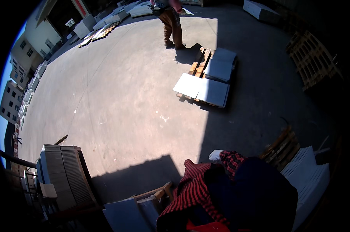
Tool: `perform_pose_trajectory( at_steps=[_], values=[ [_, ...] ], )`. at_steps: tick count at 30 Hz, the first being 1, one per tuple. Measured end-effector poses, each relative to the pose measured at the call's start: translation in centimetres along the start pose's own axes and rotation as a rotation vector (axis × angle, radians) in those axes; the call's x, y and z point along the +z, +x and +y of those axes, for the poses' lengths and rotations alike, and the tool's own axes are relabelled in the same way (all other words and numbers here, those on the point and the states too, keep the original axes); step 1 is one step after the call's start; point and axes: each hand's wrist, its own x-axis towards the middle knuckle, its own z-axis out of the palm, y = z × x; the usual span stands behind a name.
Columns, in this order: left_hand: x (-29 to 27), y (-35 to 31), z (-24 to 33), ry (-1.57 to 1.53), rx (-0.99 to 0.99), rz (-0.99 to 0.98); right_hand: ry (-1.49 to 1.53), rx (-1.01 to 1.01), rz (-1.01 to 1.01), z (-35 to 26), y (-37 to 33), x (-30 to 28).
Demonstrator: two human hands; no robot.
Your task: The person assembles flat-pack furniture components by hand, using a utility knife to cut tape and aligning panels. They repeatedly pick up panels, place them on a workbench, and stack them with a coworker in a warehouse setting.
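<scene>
At the bottom right, dark blue clothing (264, 193) and a red-and-black striped cloth (190, 189), which looks like a sleeve, fill the near part of the head view. My right hand (215, 155), in a white glove, shows just past a red-and-black plaid cuff (231, 160). It appears small, over shaded floor, and its fingers cannot be made out; whether it holds anything does not show. My left hand is not visible. Nearest to the striped cloth is a wooden frame (159, 191) with blue-grey panels (124, 214) beside it.
White slabs (211, 92) lie on a pallet (200, 63) ahead. Beyond it stands a person (171, 27) in brown trousers. Upright panels (63, 170) fill a rack at left. White sheets (304, 174) lean at right, near wooden slats (281, 147). More pallets (314, 62) stand far right.
</scene>
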Motion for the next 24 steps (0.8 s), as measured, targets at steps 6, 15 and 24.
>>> perform_pose_trajectory(
  at_steps=[6,15,24],
  values=[
    [0.3,0.7,1.7,0.039,0.033,-0.017,-0.452,-0.127,0.053,3.7,1.3,3.9],
    [0.7,1.1,-2.5,-0.008,-0.017,0.017,0.076,0.111,0.402,-1.9,2.5,-4.1],
    [-1.7,-2.3,-2.5,-0.085,-0.069,-0.010,-0.151,-0.185,-0.048,-5.6,4.7,-1.8]
  ],
)
